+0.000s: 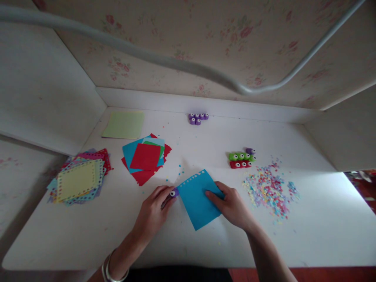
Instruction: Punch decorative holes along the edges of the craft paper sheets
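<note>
A blue sheet of paper (198, 201) is pinched at its right side by my right hand (230, 203), thumb on top. Small punched holes run along its upper edge. My left hand (155, 205) is closed around a small purple craft punch (174, 192) with a white round top. That punch sits at the sheet's upper left corner. Whether the paper lies inside its slot I cannot tell. Behind my left hand lies a loose pile of red, blue and green paper (145, 156).
Punched, colourful sheets (76, 181) are stacked at the left, with pale green paper (123, 125) behind. Purple punches (197, 117) stand near the back edge. Green punches (241, 156) and red punches (241, 165) stand right of centre, beside scattered confetti (272, 188). A grey tube (176, 62) crosses above.
</note>
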`<action>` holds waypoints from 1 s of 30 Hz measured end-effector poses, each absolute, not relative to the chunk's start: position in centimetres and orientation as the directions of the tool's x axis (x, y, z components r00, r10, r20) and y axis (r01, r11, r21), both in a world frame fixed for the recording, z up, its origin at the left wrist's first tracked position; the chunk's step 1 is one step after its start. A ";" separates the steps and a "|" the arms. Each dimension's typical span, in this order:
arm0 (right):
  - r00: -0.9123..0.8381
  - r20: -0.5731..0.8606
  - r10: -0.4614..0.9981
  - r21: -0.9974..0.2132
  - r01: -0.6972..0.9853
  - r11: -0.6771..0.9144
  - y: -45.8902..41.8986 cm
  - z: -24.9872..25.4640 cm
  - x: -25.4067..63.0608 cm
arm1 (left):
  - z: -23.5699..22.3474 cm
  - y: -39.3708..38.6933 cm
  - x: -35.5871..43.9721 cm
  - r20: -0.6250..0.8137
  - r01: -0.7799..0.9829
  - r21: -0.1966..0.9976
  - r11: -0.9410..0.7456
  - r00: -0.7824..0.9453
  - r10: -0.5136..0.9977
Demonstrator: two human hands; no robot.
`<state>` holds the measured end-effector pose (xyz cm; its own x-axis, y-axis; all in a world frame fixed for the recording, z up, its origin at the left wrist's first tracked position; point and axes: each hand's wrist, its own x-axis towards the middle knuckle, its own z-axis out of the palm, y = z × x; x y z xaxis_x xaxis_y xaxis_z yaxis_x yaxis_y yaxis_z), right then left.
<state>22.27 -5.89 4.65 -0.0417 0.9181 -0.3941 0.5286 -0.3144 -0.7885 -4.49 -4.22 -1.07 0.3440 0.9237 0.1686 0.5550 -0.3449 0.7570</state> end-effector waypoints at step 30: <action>-0.033 -0.421 0.907 -0.790 0.505 -0.348 -6.9 3.0 21.2 | -1.2 -4.6 -4.3 0.162 0.606 0.710 -0.359 0.355 0.921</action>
